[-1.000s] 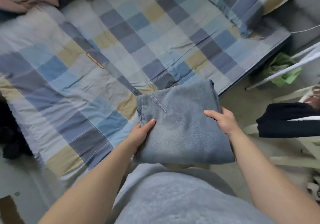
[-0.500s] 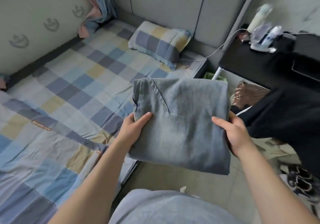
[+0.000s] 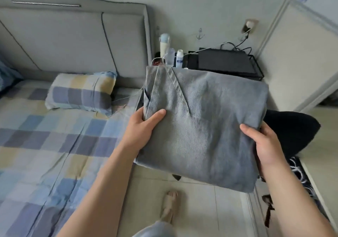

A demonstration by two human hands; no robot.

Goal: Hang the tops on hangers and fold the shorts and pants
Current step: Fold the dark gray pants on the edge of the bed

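A folded pair of light blue jeans (image 3: 204,127) is held flat in the air beside the bed, over the floor. My left hand (image 3: 142,125) grips its left edge, thumb on top and fingers underneath. My right hand (image 3: 263,143) grips the right edge the same way. A dark garment (image 3: 292,130) lies just behind and to the right of the jeans, partly hidden by them.
The bed with a checked sheet (image 3: 45,145) and a checked pillow (image 3: 82,90) fills the left. A black bedside table (image 3: 226,62) with bottles (image 3: 179,58) and cables stands behind the jeans. A white wardrobe door (image 3: 300,53) is at the right. Tiled floor (image 3: 210,209) lies below.
I have turned right, away from the bed, carrying the folded jeans with both hands. The bedside table and the wardrobe have come into view.
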